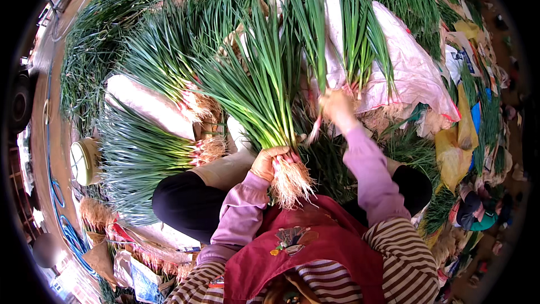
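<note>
Scallions crowd the ground around a seated worker in a maroon apron (315,242) and lilac sleeves. Left of the apron, two tied bundles of scallions (152,152) lie across a white sack (147,104), their pink-white root ends turned toward the worker's dark trouser knee (183,200), with a round pale dial scale (84,160) at the far side of them. Beyond the apron a larger white woven sack (413,70) is partly buried under loose greens; yellow plastic bags (455,146) and scraps litter the ground to its right. Straight above the apron, the left hand (271,160) is closed round the neck of an upright scallion bunch (264,90), its pale roots (289,183) hanging just below the fist. The right hand (337,107), farther from the apron, pinches a few separate stalks (319,50) beside that bunch, their leaves fanning upward over the sack.
</note>
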Tool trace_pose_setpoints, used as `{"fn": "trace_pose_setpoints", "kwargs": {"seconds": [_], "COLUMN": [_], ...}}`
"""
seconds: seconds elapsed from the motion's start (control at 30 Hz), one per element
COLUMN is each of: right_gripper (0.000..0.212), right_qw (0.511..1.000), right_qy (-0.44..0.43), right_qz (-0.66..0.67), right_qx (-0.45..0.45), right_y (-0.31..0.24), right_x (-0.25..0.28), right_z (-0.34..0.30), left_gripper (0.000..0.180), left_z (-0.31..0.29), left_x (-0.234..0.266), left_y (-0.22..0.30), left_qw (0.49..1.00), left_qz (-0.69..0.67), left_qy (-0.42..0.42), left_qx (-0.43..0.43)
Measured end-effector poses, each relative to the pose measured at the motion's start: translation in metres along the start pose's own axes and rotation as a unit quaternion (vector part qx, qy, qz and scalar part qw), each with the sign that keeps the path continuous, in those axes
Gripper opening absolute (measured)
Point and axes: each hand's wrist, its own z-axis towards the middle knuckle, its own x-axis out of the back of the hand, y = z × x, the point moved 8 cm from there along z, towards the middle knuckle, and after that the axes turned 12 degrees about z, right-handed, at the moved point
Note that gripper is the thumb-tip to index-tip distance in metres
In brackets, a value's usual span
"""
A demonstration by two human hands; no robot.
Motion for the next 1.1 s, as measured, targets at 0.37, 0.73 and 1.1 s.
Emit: {"fn": "trace_pose_setpoints", "kwargs": {"seconds": [0.37,0.73,1.1], "right_gripper": [0.008,0.028,0.014], "right_qw": [0.97,0.996,0.983], "right_qy": [-0.064,0.056,-0.148], "right_qz": [0.202,-0.043,0.066], "right_qx": [0.122,-0.045,0.088], "right_y": [0.019,0.0,-0.019], "right_x": [-0.087,0.011,-0.042], "right_z": [-0.062,0.077,-0.036], "left_gripper": [0.022,0.037,0.017], "left_z": [-0.006,-0.001,0.011], "left_x": [0.002,0.013,0.019], "left_y": [0.001,0.01,-0.008], "left_qw": [0.995,0.995,0.998], "left_qz": [0.035,0.032,0.0], "left_qy": [0.089,0.051,0.064], "left_qx": [-0.021,-0.08,-0.013]}}
